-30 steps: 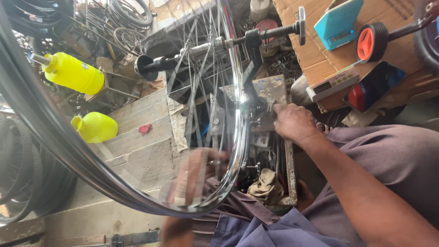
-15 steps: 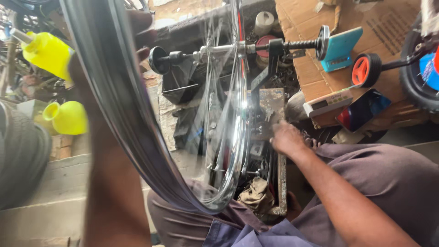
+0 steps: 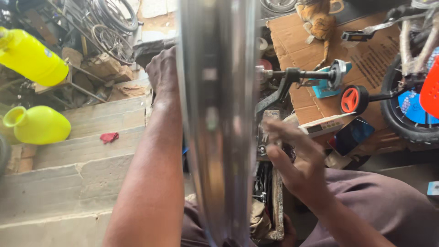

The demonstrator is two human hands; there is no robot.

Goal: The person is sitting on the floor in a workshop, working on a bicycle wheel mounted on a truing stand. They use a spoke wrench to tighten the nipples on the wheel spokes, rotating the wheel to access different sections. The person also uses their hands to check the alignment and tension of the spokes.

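A shiny metal wheel rim point(image 3: 215, 119) is standing upright, edge-on, in the middle of the view. The left hand point(image 3: 162, 73) is resting against the rim's far left side; whether it is gripping cannot be told. The right hand point(image 3: 297, 160) is hovering just right of the rim, fingers spread and loose, holding nothing. Left of the rim, concrete steps point(image 3: 68, 160) are carrying a small red rag point(image 3: 109, 136) and two yellow containers point(image 3: 39, 124). Right of the rim, flattened cardboard point(image 3: 302, 32) is lying on the cluttered workshop floor.
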